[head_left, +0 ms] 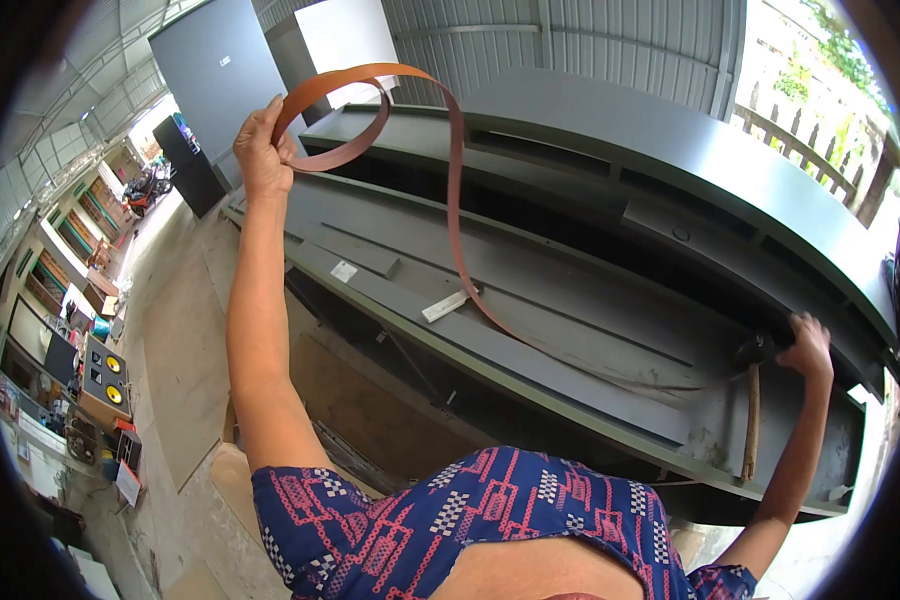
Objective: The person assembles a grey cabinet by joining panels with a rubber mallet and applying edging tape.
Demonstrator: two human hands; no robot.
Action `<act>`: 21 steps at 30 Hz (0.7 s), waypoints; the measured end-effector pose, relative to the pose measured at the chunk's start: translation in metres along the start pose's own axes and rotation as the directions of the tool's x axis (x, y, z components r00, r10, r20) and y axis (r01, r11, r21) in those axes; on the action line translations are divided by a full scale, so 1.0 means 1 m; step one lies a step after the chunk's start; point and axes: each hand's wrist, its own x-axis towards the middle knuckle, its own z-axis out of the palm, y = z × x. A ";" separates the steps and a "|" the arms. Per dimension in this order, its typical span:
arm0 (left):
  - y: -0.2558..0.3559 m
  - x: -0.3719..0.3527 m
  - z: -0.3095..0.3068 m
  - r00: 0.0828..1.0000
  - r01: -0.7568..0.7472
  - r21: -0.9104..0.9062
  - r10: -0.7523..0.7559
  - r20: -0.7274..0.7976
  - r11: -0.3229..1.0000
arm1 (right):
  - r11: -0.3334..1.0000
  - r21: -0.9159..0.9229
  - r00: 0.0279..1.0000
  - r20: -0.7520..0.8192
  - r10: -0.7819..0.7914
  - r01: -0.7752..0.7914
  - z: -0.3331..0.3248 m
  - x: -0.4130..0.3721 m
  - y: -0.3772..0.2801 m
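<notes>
My left hand [263, 150] is raised at the upper left, its fingers closed on a flat reddish-brown strip [456, 190]. The strip loops beside the hand, then hangs down and runs along the inside of a long grey metal cabinet [530, 345] lying on its back. At the cabinet's right end, my right hand [808, 348] rests by the dark inner wall, thumb and fingers apart. Right beside it is a mallet [752, 425] with a black head and a wooden handle. The strip's far end fades into shadow near the mallet head.
A small white-and-grey piece [445, 305] lies in the cabinet next to the strip. Behind stands another long grey cabinet body [690, 130]. Tall grey panels [220, 80] rise at the back left. A speaker box [107, 378] and other goods line the left side.
</notes>
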 end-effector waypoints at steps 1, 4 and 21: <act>0.006 -0.004 0.013 0.999 0.002 -0.032 -0.001 0.037 0.999 | 0.989 0.093 0.990 -0.092 -0.110 0.118 -0.002 0.008 -0.014; 0.022 -0.012 0.046 0.987 0.018 -0.108 0.000 0.163 0.994 | 0.735 0.462 0.867 -0.309 -0.390 0.496 -0.022 0.016 -0.082; 0.090 -0.020 0.079 0.808 0.073 -0.241 0.085 0.583 0.968 | 0.532 0.279 0.527 -0.751 -0.398 0.800 -0.075 0.036 -0.275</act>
